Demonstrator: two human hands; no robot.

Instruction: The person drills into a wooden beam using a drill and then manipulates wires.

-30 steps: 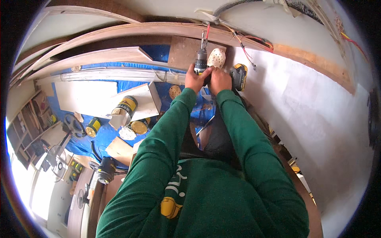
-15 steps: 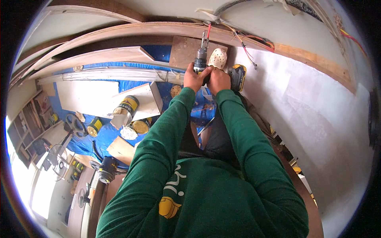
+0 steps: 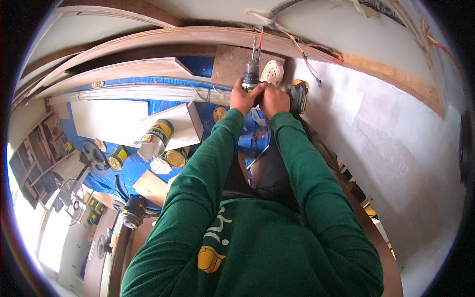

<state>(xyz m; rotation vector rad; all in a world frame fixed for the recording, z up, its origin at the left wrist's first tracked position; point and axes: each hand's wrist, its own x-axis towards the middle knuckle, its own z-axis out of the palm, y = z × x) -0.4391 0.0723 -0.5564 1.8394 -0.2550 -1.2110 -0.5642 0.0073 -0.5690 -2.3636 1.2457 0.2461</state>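
A black and yellow cordless drill (image 3: 251, 70) lies across both my hands, its chuck pointing away from me. From the chuck a metal drill bit (image 3: 254, 46) sticks out toward the wooden rail. My left hand (image 3: 241, 100) is closed round the drill's body behind the chuck, thumb on top. Beside it, my right hand (image 3: 275, 102) is wrapped round the handle, part of which the fingers hide. The drill's battery (image 3: 299, 96) shows to the right of that hand. A red wire (image 3: 261, 37) hangs close to the bit.
Loose coloured wires (image 3: 307, 62) dangle ahead on the right, by a pale wall (image 3: 376, 114). A long wooden rail (image 3: 198, 37) crosses ahead. On the blue sheet (image 3: 106, 179) at left are paint cans (image 3: 161, 129), white boards (image 3: 106, 119) and wood. Below the drill is a cream clog (image 3: 272, 73).
Both hands keep their hold on the drill. The battery and right hand have shifted very slightly to the right in view.
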